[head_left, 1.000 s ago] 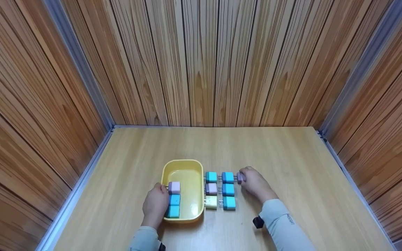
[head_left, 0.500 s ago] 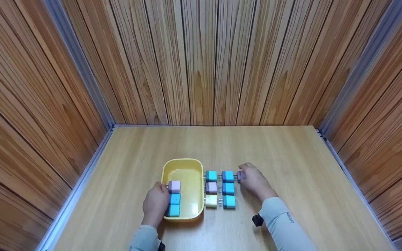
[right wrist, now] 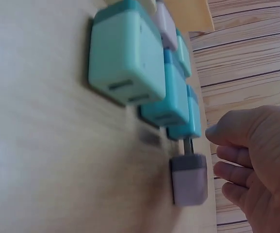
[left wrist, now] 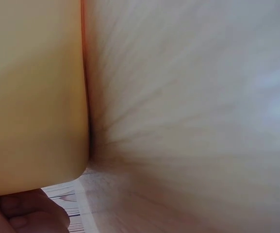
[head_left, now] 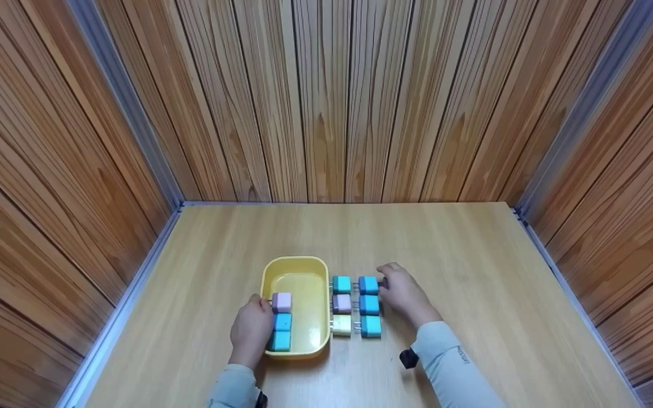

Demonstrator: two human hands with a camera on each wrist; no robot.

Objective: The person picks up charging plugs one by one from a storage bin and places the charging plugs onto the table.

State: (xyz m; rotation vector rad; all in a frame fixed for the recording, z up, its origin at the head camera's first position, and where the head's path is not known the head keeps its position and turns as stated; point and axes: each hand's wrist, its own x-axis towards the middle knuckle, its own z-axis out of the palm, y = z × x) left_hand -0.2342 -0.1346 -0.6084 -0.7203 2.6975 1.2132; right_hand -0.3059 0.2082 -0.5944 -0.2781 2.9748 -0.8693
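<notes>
My left hand (head_left: 251, 328) grips the left rim of a yellow tray (head_left: 325, 300); in the left wrist view its curled fingers (left wrist: 35, 213) show at the tray's edge. Inside the tray, a pink USB charger (head_left: 282, 302) and two blue ones (head_left: 281, 340) line its left side. My right hand (head_left: 405, 292) hovers at the top blue charger (head_left: 368, 285) of the outer column. In the right wrist view its thumb and loosely bent fingers stand apart from a purple charger (right wrist: 189, 182), which lies on the table with prongs towards that blue one. From the head the hand mostly covers the purple charger.
Right of the tray stands a column of a teal (head_left: 341, 285), a pink (head_left: 341, 304) and a cream charger (head_left: 341, 325). Beside it are a blue (head_left: 369, 305) and a teal charger (head_left: 370, 326). Wood-grain panels (head_left: 326, 113) enclose the table (head_left: 474, 255).
My right hand has let go of the purple charger and shifted left towards the top blue charger. The left hand keeps its hold on the tray.
</notes>
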